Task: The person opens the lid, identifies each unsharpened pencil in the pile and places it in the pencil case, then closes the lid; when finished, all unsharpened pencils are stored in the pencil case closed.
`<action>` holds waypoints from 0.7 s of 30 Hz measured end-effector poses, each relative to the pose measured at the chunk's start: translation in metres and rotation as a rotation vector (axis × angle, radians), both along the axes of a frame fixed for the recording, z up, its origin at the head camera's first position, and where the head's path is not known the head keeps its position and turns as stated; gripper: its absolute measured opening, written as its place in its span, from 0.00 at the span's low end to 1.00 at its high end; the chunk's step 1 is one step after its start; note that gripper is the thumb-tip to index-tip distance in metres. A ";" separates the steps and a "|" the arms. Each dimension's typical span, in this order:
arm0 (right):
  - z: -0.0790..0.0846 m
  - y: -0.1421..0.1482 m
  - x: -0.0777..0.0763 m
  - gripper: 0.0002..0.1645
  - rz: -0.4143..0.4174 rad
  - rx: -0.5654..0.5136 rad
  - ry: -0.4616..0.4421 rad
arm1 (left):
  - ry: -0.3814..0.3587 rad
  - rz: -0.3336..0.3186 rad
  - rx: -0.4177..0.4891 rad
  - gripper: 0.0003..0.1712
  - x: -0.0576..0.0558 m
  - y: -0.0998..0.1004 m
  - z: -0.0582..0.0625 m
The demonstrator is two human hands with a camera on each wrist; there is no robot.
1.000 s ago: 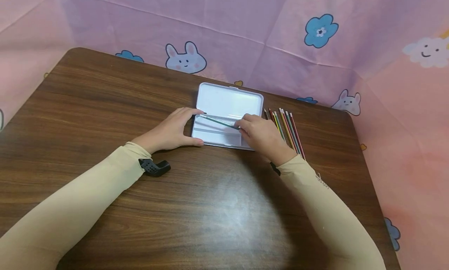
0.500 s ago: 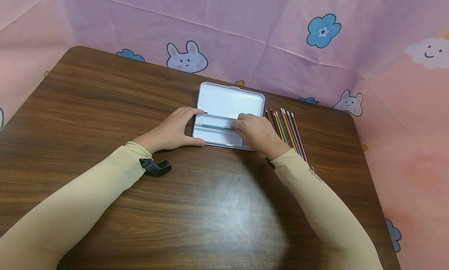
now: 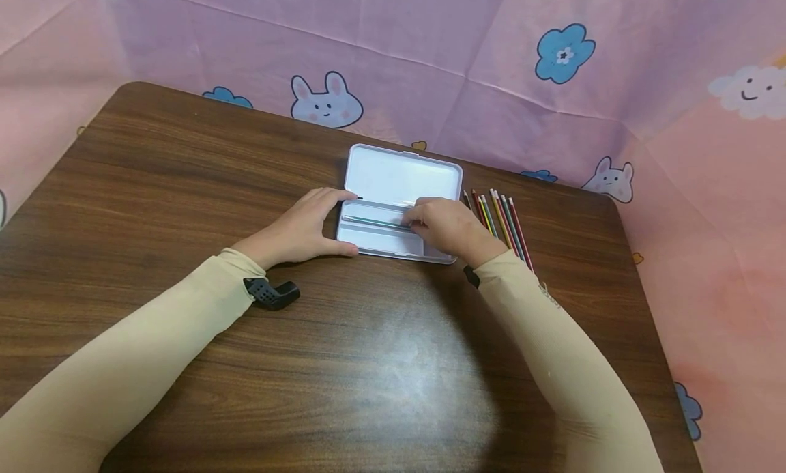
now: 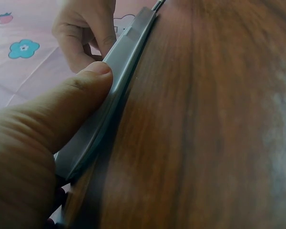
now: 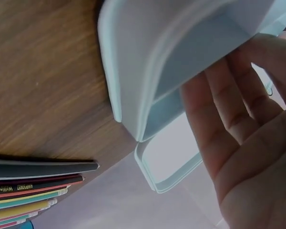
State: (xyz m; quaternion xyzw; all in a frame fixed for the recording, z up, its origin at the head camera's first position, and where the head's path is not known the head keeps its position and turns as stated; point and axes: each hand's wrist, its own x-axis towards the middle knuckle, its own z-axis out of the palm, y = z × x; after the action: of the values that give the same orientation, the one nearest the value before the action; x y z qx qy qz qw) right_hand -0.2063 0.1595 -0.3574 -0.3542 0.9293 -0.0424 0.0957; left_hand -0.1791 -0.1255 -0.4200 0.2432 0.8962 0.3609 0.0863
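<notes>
A white pencil case [image 3: 402, 176] lies with its lid folded back on the table. Inside its rear compartment is a green pencil [image 3: 374, 222], white eraser end to the left. My left hand [image 3: 295, 227] grips the case's left end, thumb at the front edge and index finger near the hinge; the thumb shows on the case wall [image 4: 112, 86] in the left wrist view. My right hand [image 3: 448, 227] reaches into the case with curled fingers at the pencil's right part, which they cover. In the right wrist view the fingers [image 5: 214, 100] dip behind the inner divider, their tips hidden.
Several pencils [image 3: 505, 220] lie side by side to the right of the case, partly behind the right wrist. The brown wooden table [image 3: 344, 364] meets a pink patterned cloth [image 3: 417, 36] at the back. Black straps [image 3: 270, 294] sit at the wrists.
The pencil has gone from slanting over the case's left edge to lying flat in the rear compartment. My right hand has lowered and shifted slightly left; the left hand has stayed put.
</notes>
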 end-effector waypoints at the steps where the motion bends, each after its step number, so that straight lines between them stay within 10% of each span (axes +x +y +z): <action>1: 0.000 0.001 -0.001 0.13 0.002 -0.005 -0.006 | -0.001 0.000 0.000 0.58 0.000 0.000 0.000; 14: 0.022 0.036 0.012 0.13 -0.039 -0.160 0.005 | -0.009 -0.001 0.001 0.59 -0.001 0.000 0.002; 21: 0.035 0.107 0.028 0.14 -0.271 -0.338 0.124 | -0.008 -0.002 0.003 0.59 0.000 0.001 0.001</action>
State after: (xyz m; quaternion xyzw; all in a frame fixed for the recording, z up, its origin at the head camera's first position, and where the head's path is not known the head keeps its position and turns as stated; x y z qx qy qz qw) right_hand -0.1787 0.2670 -0.3225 -0.2390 0.9521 -0.1883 -0.0289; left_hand -0.1795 -0.1246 -0.4187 0.2427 0.8951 0.3631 0.0900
